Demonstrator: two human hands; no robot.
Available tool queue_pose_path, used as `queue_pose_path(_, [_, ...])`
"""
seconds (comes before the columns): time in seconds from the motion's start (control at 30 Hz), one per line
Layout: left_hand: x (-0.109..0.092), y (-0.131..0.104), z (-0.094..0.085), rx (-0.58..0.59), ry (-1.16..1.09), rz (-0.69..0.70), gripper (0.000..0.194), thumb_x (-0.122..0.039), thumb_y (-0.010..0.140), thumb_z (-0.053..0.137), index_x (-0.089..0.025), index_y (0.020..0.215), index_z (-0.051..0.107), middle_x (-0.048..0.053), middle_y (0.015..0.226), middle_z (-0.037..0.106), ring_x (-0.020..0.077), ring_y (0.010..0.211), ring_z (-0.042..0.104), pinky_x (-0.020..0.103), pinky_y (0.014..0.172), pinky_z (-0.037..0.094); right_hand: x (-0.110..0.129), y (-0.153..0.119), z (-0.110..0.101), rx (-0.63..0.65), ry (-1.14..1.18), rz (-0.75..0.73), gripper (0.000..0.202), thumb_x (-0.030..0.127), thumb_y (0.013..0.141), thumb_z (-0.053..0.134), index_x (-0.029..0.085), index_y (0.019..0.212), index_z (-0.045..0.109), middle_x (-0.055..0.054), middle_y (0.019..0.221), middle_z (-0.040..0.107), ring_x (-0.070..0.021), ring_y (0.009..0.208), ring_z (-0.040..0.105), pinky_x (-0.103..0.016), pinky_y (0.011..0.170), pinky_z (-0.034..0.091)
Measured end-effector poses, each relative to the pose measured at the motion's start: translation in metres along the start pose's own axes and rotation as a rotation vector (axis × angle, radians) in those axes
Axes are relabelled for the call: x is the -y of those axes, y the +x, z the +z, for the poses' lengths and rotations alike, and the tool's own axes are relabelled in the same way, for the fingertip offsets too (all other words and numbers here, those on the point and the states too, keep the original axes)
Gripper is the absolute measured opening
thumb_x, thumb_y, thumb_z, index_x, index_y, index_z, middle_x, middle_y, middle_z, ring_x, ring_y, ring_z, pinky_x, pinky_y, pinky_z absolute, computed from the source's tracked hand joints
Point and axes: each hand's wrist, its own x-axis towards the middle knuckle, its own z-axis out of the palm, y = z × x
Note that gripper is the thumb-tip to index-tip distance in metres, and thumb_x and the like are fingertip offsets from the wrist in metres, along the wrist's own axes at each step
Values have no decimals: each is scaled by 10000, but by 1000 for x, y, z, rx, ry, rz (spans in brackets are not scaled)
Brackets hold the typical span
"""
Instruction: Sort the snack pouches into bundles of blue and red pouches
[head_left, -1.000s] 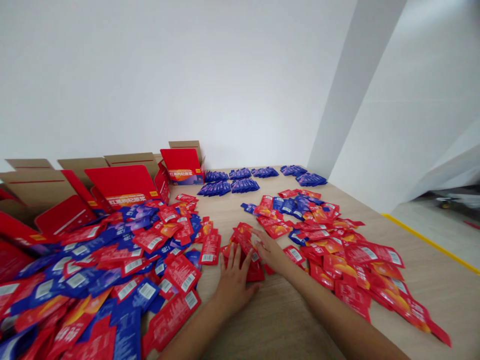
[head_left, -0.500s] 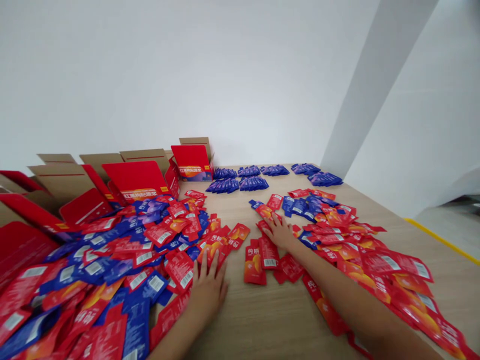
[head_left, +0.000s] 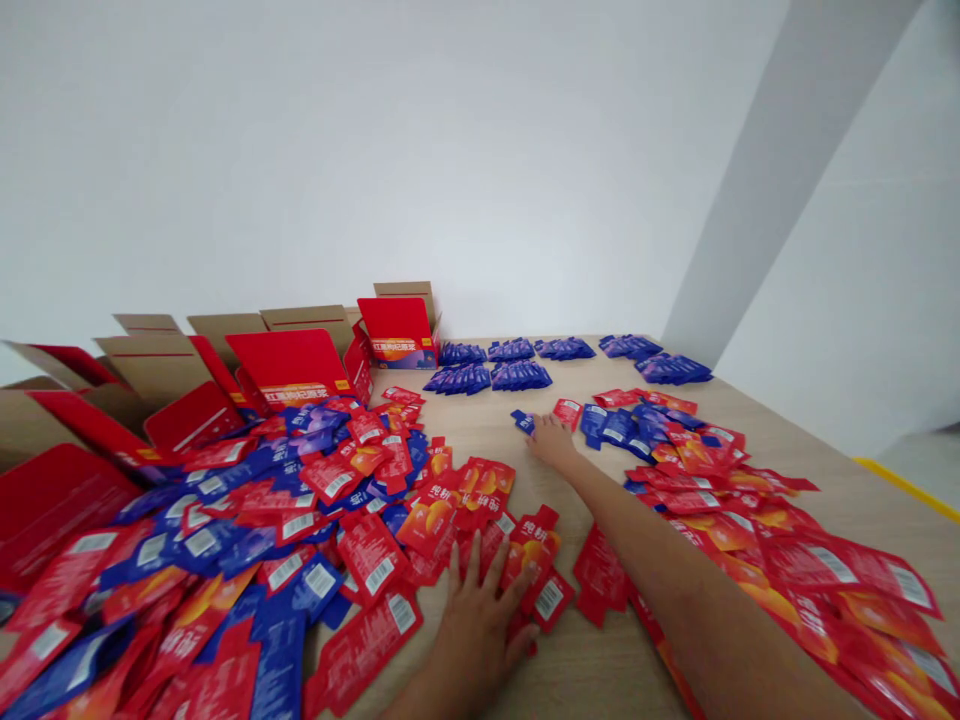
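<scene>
My left hand [head_left: 480, 620] lies palm down with spread fingers on several red sachets at the near middle of the table. Under its fingertips is a red sachet with an orange fruit print [head_left: 531, 545], beside a red sachet with a barcode [head_left: 551, 597]. Farther off, my right hand [head_left: 553, 442] reaches over the table, its fingertips touching the right end of a lone blue sachet [head_left: 522, 421]. Its fingers look extended, though they are partly hidden. A small red sachet [head_left: 568, 413] lies just beyond that hand.
A mixed heap of red and blue sachets [head_left: 300, 500] covers the left side. Open red cartons [head_left: 289, 365] stand behind it. Neat blue sachet piles [head_left: 521, 375] lie at the back. More red sachets [head_left: 750, 510] spread across the right, partly behind my right forearm.
My right hand has moved from the red sachets to the blue one. Several red sachets have shifted left and nearer, and my left hand has moved right onto them. The view has shifted slightly.
</scene>
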Motion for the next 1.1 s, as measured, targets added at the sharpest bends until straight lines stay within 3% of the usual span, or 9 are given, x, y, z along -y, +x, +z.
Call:
queue_pose_path(0.23, [25,-22,-18,49,-38,-192,533,-242,823,485,-386,1333,433,51,1478,324,409,1364,183,692,1036,123,1,-53,16,98,-101,-82,381,46,836,405,26,1205,499,-272,1181,571,-289,1122,536,-456,901,423])
queue_pose_path(0.33, [21,-24,-27,-61,-226,-203,575,-172,762,506,-284,1326,477,71,1471,345,349,1381,189,612,1096,105,1,-84,6,168,-113,-90,412,-5,808,370,38,1193,514,-250,1124,612,-268,1043,590,-391,820,478])
queue_pose_path(0.47, [-1,2,-34,-219,-968,-306,496,-300,839,482,-205,1326,461,110,1403,449,265,1312,377,483,1110,242,2,-108,-28,231,-78,-34,486,-29,766,371,103,1211,513,-157,1052,671,-206,939,648,-290,790,483])
queue_pose_path(0.6, [-33,44,-37,-205,-1868,-533,409,-425,842,511,-162,1152,563,151,1203,607,256,1063,611,416,937,471,40,-136,-53,138,70,-75,523,-1,787,365,115,1291,451,-158,1163,628,-205,995,632,-293,835,481])
queue_pose_path(0.7, [-46,62,-43,-191,-2166,-620,328,-381,873,467,-123,1003,622,140,1076,670,218,1030,630,345,929,484,78,-162,-53,87,113,-280,496,29,791,403,87,1277,483,-185,1249,573,-242,1142,549,-361,948,442])
queue_pose_path(0.8, [-40,65,-49,-197,-2270,-657,348,-319,912,381,-89,961,637,158,1043,685,199,1017,638,324,933,487,90,-183,-51,5,104,-409,537,46,795,410,60,1331,431,-185,1405,415,-264,1314,365,-426,1053,345])
queue_pose_path(0.93, [-17,58,-52,-326,-2193,-698,285,-258,911,403,-77,979,613,164,1024,691,220,974,659,369,844,543,57,-190,-60,67,173,-563,455,118,808,444,155,1252,536,-102,1343,517,-205,1263,432,-386,1064,333])
queue_pose_path(1.0, [-7,53,-50,-340,-2125,-686,240,-254,884,478,-84,1005,596,154,1028,689,246,949,667,406,783,567,29,-183,-67,61,137,-454,389,124,823,426,168,1168,599,-87,1211,622,-189,1153,525,-366,1033,364])
queue_pose_path(1.1, [0,46,-44,-179,-2062,-645,194,-127,782,594,-75,969,599,160,1038,682,278,937,668,430,750,578,-15,-163,-69,43,-120,-164,453,76,789,438,93,1228,548,-158,1260,570,-241,1166,501,-388,995,384])
